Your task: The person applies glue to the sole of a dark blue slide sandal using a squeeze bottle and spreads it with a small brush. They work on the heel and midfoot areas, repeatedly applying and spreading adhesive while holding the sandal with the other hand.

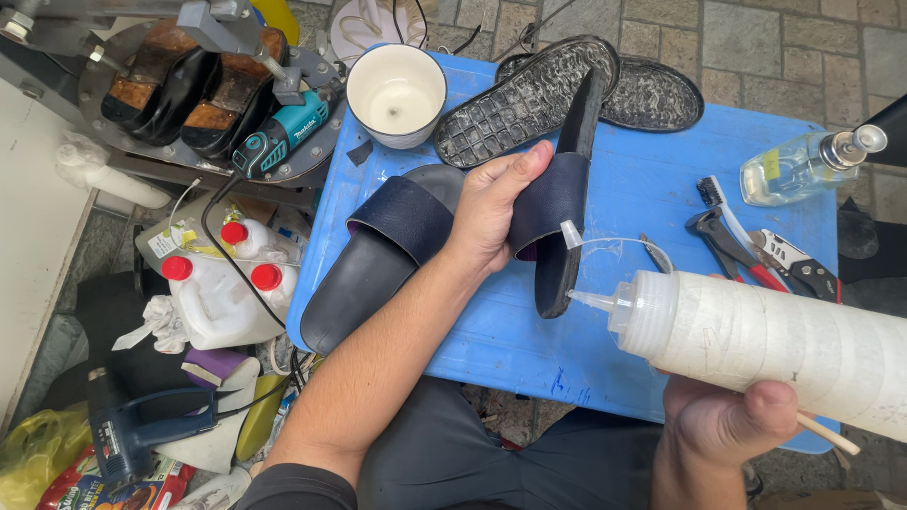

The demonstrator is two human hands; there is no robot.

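Observation:
My left hand (491, 203) grips a dark navy slide sandal (556, 203) by its strap, held on its side over the blue table (661, 179). My right hand (727, 416) holds a large translucent white squeeze bottle (775, 335). Its nozzle (590, 300) points left and nearly touches the edge of the sandal's sole. A second navy slide sandal (378, 255) lies flat on the table's left side, just left of my left hand.
Two black treaded soles (529, 94) (657, 94) lie at the table's back, beside a white cup (397, 94). A clear pump bottle (803, 165), pliers (737, 250) and a brush (713, 198) sit right. White red-capped jugs (222, 293), a teal power tool (283, 132) and a blue heat gun (132, 439) crowd the left.

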